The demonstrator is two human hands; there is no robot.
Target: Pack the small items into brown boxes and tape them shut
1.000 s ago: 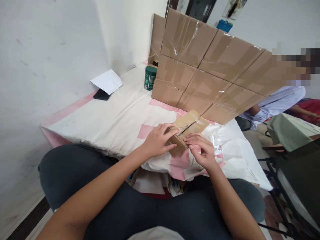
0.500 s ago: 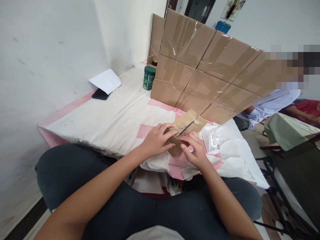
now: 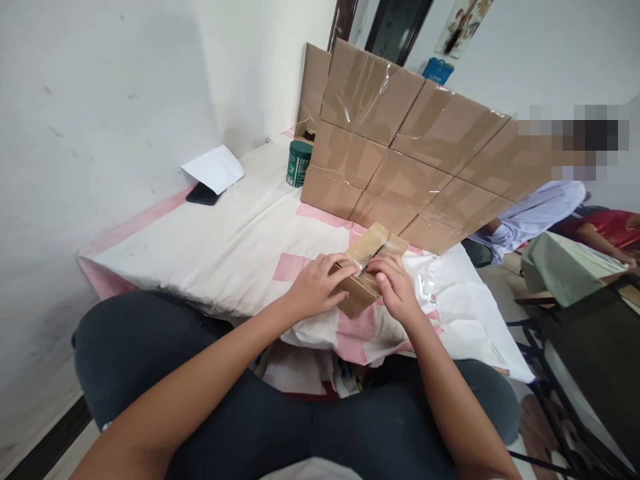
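A small brown cardboard box (image 3: pixel 358 297) rests on the cloth-covered table, its far flaps spread away from me. My left hand (image 3: pixel 320 283) grips the box's left side, thumb low and fingers over the top edge. On the right side, my right hand (image 3: pixel 397 285) holds the box with its fingertips on the top near the gap between flaps. A white item with dark print (image 3: pixel 428 293) lies just right of my right hand.
Stacked taped boxes (image 3: pixel 407 167) rise behind the small box. A green tub (image 3: pixel 299 163) stands at their left. Farther left, white paper (image 3: pixel 215 169) partly covers a black phone-like object (image 3: pixel 202 194). People sit at the right.
My right hand has shifted slightly right and up along the box, so more of the box's near side shows. The view has tilted a little.
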